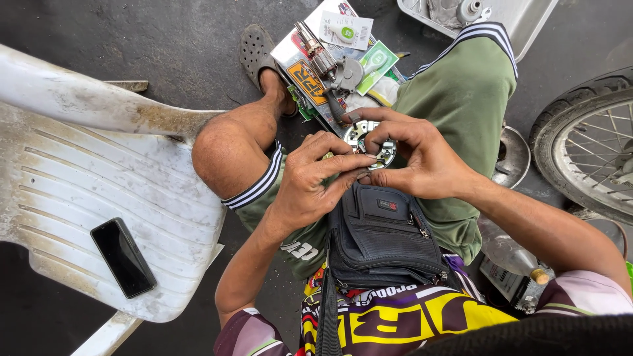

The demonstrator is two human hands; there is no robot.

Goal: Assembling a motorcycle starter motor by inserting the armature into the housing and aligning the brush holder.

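Both hands meet over my lap on a small round metal part with holes in it. My left hand pinches its near left edge with thumb and fingertips. Curled around its right side and top, my right hand grips it too. The part sits just above a black pouch bag strapped at my waist. Much of the part is hidden by the fingers.
A metal shaft with gear lies on flat packages on the ground past my knees. A white plastic chair at left carries a black phone. A motorcycle wheel stands at right, a plastic bottle beside my right arm.
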